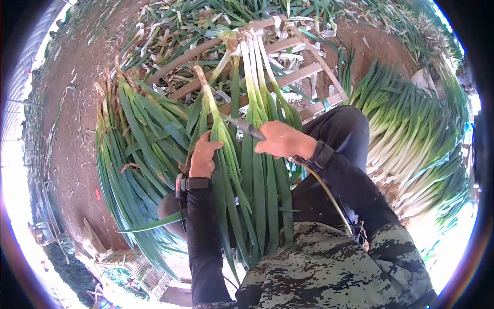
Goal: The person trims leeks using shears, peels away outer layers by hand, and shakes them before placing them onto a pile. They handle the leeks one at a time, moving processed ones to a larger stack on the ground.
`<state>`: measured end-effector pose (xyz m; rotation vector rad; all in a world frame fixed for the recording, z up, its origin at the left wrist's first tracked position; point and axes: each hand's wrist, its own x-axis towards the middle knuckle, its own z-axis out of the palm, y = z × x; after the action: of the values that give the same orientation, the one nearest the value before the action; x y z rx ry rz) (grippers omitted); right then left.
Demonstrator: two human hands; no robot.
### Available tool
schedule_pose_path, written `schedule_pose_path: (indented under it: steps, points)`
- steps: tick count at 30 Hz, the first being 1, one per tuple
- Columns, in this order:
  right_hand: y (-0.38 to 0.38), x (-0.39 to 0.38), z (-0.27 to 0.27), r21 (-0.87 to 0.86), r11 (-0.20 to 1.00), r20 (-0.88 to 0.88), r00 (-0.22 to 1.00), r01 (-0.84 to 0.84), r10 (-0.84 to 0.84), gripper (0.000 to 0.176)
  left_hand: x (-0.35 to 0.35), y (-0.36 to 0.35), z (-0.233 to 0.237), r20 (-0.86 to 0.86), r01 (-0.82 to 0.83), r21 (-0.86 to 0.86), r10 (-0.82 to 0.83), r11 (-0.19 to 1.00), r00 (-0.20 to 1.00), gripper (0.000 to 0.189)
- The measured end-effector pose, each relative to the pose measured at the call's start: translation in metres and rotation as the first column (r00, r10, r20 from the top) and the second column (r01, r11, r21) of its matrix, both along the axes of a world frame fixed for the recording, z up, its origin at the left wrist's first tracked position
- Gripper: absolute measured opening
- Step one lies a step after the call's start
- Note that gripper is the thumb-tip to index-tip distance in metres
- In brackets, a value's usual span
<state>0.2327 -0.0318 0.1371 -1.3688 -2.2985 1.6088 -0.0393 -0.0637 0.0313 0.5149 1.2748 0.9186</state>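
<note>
My left hand (205,155) is closed around the green leaves of a large scallion (216,123), whose brownish root end points up and away from me. Just right of it, my right hand (283,140) grips an air blow gun (249,129). Its thin nozzle points left at the scallion's stalk, and a yellowish hose (329,193) trails from the hand toward my lap. Several scallions with clean white stalks (252,62) lie beyond, their leaves (265,180) running under my right hand and over my lap.
A wooden slatted frame (303,74) stands in front of me, with leaf scraps (170,26) strewn behind it. Unpeeled scallions (144,129) are heaped at my left. A large pile of scallions (411,139) lies on the right. Brown soil (72,149) shows at far left.
</note>
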Motion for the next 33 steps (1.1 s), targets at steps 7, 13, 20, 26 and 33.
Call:
schedule_pose_path:
  steps: [7,13,20,26,33]
  points:
    - [0.001,0.013,0.015,0.108,0.994,-0.042,0.999,0.024,-0.019,0.039,-0.005,-0.003,0.013,0.132,0.028,-0.051,-0.021,0.998,0.991,0.060]
    - [0.004,-0.013,-0.005,0.137,0.990,-0.001,1.000,-0.017,0.018,0.040,0.000,-0.004,0.017,0.102,0.039,-0.041,-0.034,0.998,0.994,0.056]
    - [-0.011,-0.001,0.003,0.166,0.986,0.097,0.995,-0.028,0.012,0.039,0.007,-0.008,0.022,0.086,0.027,-0.032,-0.024,0.999,0.996,0.063]
    - [-0.009,-0.007,-0.004,0.160,0.987,0.108,0.994,-0.007,-0.010,0.036,0.002,-0.006,0.016,0.090,0.045,-0.032,-0.042,0.998,0.995,0.059]
    - [-0.002,-0.028,-0.026,0.214,0.973,0.124,0.986,0.083,-0.111,0.036,0.004,-0.006,0.023,0.145,0.000,-0.027,0.004,1.000,0.989,0.058]
